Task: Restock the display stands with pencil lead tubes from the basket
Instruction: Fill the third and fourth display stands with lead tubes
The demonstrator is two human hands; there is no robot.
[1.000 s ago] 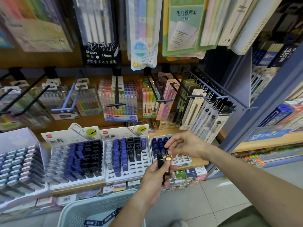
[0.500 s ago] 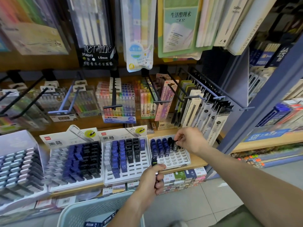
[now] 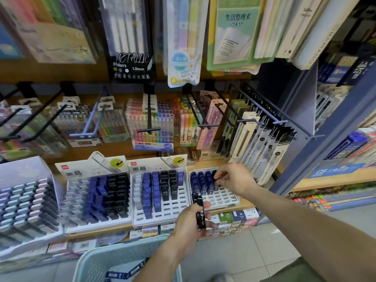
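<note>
My left hand point(image 3: 190, 222) grips a few black lead tubes point(image 3: 199, 212) upright in front of the shelf edge. My right hand point(image 3: 234, 181) reaches over the small right display stand point(image 3: 223, 198) and pinches a black lead tube point(image 3: 215, 176) at the stand's back row, beside blue tubes. The middle stand point(image 3: 158, 192) holds blue and black tubes with several bare slots in front. A wider stand point(image 3: 95, 196) further left is partly filled. The pale green basket point(image 3: 114, 263) sits below my left arm with blue packs in it.
Peg hooks with pen packs point(image 3: 150, 127) jut out above the stands. A grey tube display point(image 3: 24, 202) stands at far left. Small boxes point(image 3: 234, 217) line the shelf below. A blue shelf upright point(image 3: 317, 151) rises at the right, with tiled floor point(image 3: 254, 251) beneath.
My right hand took a tube from the bunch in my left hand, carried it up to the right stand and now holds it at the back row. My left hand stayed low.
</note>
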